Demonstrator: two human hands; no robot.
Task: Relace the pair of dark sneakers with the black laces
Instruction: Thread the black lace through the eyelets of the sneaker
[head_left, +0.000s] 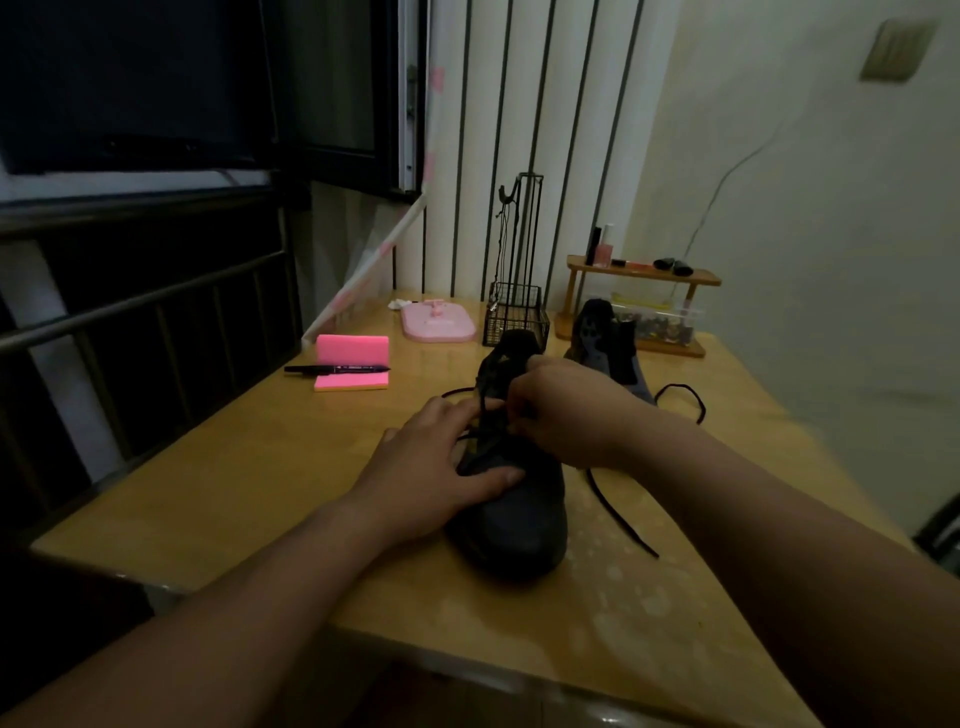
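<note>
Sneakers come first: we count two on the table (260, 493). The near sneaker (514, 530) lies right in front of us. Its toe points at us and its heel points away, so its long side runs straight out from us.

Our left hand (441, 462) lies on its left side with the fingers out flat and the thumb pressing down on top. Our right hand (563, 410) is higher up, by the lace holes. Its fingers are curled, and we think they pinch the lace (615, 506). So the right hand is the nearer one for the next hole, which lies just under its fingertips.

One loose end of that lace trails off to the right of the shoe. The far sneaker (592, 332) stands behind, tongue up, with no lace that we can see. A second bit of black lace (702, 405) curls beside it. We cannot tell if it is another lace.

Farther out we see one black marker (337, 369), pink sticky notes (350, 383) and one wire basket (514, 317).
</note>
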